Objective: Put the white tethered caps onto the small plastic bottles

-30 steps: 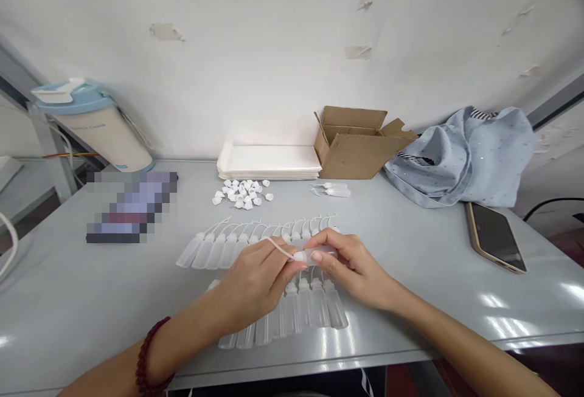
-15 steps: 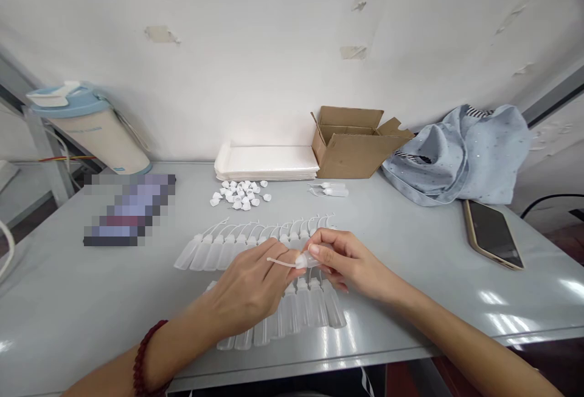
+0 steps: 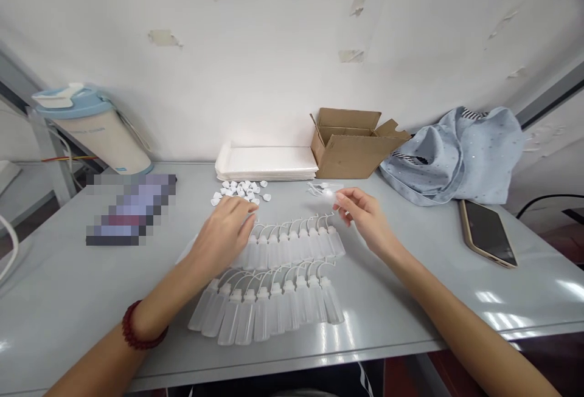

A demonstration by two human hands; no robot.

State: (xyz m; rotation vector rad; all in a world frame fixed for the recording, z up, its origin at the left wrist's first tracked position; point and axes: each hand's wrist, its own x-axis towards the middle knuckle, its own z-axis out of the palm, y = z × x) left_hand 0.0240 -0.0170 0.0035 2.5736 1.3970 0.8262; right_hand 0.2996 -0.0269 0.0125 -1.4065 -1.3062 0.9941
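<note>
My left hand (image 3: 228, 227) reaches over the left part of the back row of clear bottles (image 3: 314, 246), its fingers at the near edge of the pile of small white caps (image 3: 241, 189); whether they hold a cap is hidden. Beside the small bottles lying behind the rows, my right hand (image 3: 360, 211) has its thumb and forefinger closed on a small clear bottle (image 3: 329, 194). A front row of clear bottles (image 3: 262, 315) with thin curved tubes lies nearer the table's front edge.
A stack of white packets (image 3: 271, 163) and an open cardboard box (image 3: 349, 154) stand by the wall. On the right are a blue cloth bag (image 3: 451, 160) and a phone (image 3: 488, 233). At left stand a tumbler (image 3: 103, 135) and a blurred item (image 3: 137, 211).
My hands have parted from the bottle they held together over the rows. The left moved up and left to the caps; the right moved up and right to the small bottles at the back.
</note>
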